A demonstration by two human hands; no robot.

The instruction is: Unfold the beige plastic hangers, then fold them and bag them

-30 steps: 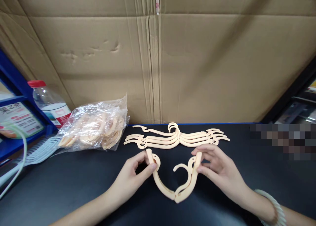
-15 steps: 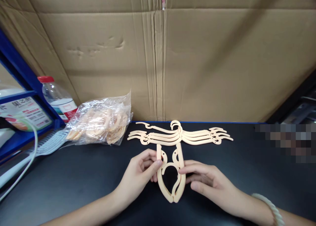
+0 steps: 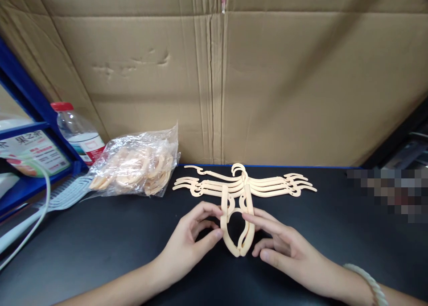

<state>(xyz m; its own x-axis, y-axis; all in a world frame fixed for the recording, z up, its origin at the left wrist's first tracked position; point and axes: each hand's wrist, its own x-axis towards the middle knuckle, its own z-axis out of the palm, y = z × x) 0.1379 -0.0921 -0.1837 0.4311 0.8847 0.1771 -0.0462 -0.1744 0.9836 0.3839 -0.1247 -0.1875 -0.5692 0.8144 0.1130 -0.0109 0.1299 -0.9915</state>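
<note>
A cream plastic folding hanger point(image 3: 238, 221) lies on the black table point(image 3: 100, 243), its two arms folded up close together into a narrow loop. My left hand point(image 3: 194, 237) pinches its left arm between thumb and forefinger. My right hand point(image 3: 277, 241) presses its fingertips against the right arm, fingers held together. Just behind the hanger lies a flat pile of several unfolded cream hangers point(image 3: 244, 185), arms spread wide, hooks at the middle.
A clear plastic bag of more cream hanger parts point(image 3: 133, 167) sits at the left. Behind it stand a water bottle with a red cap point(image 3: 78, 134) and a blue rack point(image 3: 23, 118). A cardboard wall point(image 3: 214, 83) closes the back of the table.
The hanger's arms, spread in a wide V a second ago, have been pushed together. Both hands moved inward and slightly away from me with it.
</note>
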